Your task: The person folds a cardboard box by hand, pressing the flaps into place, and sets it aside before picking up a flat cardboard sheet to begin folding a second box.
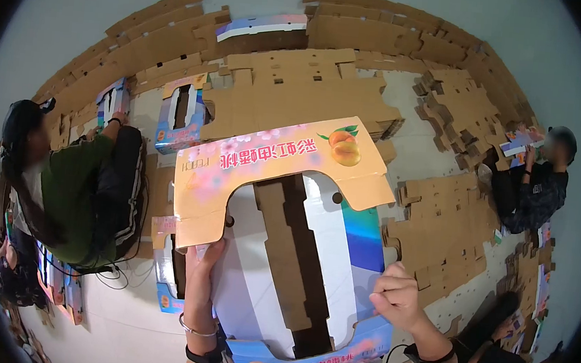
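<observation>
Cardboard sheets (299, 85) are lying all over the floor (119, 319), and on the far left a co-worker in a green top (68, 190) is sitting and working on another carton.

Moving in, the left hand (203, 271) is reaching up along the left wall of the box (272, 156), fingers stretched out and touching the corner of the peach-printed flap. I honestly can't tell if the thumb is hooking round behind. The box itself is sitting right in front of the body, between both hands, with its long axis running away from the person and the flap folding over at the far end.

The right hand (398, 298) is curling tight around the right wall, lower down and nearer the body than the left. Far right, another co-worker (538, 189) is sitting and holding a printed sheet.
</observation>
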The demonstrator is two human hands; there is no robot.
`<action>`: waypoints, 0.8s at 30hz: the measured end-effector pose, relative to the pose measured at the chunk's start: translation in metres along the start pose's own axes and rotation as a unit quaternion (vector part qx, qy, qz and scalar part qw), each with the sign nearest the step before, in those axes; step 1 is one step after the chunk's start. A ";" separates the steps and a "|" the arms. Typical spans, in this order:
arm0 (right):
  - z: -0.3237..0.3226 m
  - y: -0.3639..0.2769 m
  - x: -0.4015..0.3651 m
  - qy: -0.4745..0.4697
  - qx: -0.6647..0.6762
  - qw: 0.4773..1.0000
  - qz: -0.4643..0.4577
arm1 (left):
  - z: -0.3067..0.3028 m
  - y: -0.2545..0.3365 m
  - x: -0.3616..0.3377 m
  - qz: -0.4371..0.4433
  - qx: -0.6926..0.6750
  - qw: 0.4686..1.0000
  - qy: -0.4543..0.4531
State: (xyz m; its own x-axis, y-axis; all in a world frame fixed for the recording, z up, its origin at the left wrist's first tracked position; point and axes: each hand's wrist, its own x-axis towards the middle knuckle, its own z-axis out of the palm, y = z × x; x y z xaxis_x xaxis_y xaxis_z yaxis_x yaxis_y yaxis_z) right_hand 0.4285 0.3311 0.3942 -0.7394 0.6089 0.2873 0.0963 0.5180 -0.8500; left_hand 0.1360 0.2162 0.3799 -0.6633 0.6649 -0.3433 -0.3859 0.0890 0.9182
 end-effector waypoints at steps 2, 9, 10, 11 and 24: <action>-0.004 -0.006 0.006 -0.029 -0.221 0.972 -0.070 | -0.003 -0.003 0.003 0.014 -0.008 0.999 -0.027; -0.004 -0.032 0.047 -0.148 -0.287 0.938 -0.125 | -0.006 -0.015 0.019 0.060 -0.007 0.998 -0.022; -0.003 -0.037 0.059 -0.188 -0.298 0.922 -0.162 | -0.001 -0.015 0.023 0.068 -0.040 0.997 -0.023; 0.000 -0.042 0.070 -0.227 -0.308 0.902 -0.200 | 0.005 -0.015 0.027 0.076 -0.073 0.994 -0.025; 0.103 -0.055 0.065 -0.258 -0.340 0.871 -0.246 | 0.036 -0.017 0.039 0.088 -0.073 0.993 0.029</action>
State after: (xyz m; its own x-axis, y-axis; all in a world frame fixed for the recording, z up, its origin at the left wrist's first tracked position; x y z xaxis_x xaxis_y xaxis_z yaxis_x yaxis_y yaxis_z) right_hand 0.3061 0.2804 0.4138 -0.9864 -0.0461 0.1578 -0.0735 0.9822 -0.1729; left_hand 0.1395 0.2675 0.3578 -0.7631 0.6164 -0.1942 -0.3463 -0.1363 0.9282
